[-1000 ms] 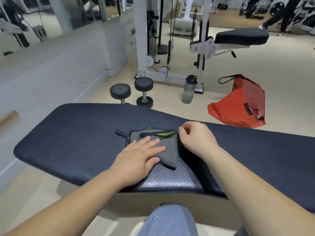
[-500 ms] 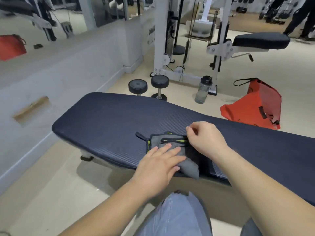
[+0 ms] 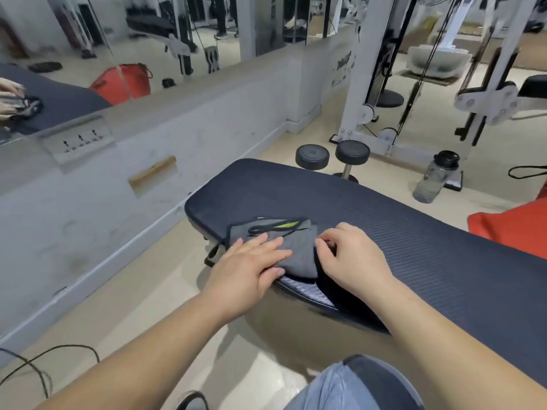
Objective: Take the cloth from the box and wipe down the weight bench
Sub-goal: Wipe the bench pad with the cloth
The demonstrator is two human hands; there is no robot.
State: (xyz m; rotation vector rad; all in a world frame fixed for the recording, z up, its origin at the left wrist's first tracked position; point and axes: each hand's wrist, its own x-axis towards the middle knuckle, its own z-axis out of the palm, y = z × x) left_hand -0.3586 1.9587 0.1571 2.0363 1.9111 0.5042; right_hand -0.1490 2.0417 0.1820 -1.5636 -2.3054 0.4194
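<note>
A person's two bare forearms reach forward over a weight bench [image 3: 414, 232], a long dark navy pad with fine ribbed lines running along it and a rounded end on the left. A grey cloth [image 3: 299, 247], soft and folded into a rough rectangle, lies flat on the pad near that rounded end. It has a thin black cord edging, a loop of cord hanging off the pad's near edge, and a lime-green stripe along its far side.

The left hand [image 3: 251, 264] rests palm down on the cloth, fingers straight and spread, pressing rather than gripping. The right hand [image 3: 352, 255] sits just beside the cloth's right edge, fingers curled and thumb pinched to the fingertips; whether it grips the cloth's edge cannot be told.

On the pale floor beyond the bench stand two black round-headed dumbbells [image 3: 331, 156], a clear plastic bottle [image 3: 435, 179] with a black cap, and a red bag [image 3: 512, 232]. A mirror [image 3: 148, 39] lines the left wall.
</note>
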